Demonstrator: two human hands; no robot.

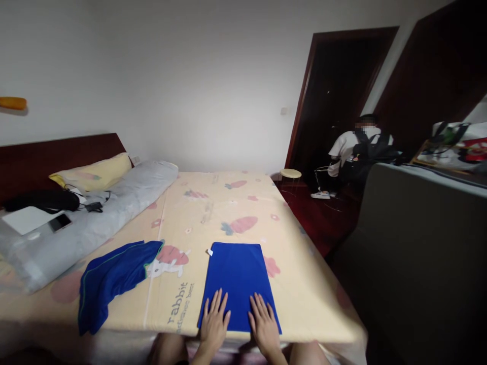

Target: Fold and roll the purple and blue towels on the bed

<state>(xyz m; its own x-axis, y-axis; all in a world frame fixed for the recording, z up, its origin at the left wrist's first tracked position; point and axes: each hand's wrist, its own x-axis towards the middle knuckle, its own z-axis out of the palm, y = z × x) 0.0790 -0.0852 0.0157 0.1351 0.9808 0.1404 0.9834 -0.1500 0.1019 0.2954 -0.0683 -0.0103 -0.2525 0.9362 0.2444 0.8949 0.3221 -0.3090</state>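
We press our left hand (214, 324) and right hand (264, 327), both open and flat, gripping nothing, on the folded blue cloth (238, 281), perhaps a garment, with crumpled blue shorts (112, 281) at nine o'clock on the bed (213, 213).

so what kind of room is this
A bedroom, most likely: a bed with a carrot-print sheet, pillows against a wooden headboard, and both hands flat on a folded blue cloth.
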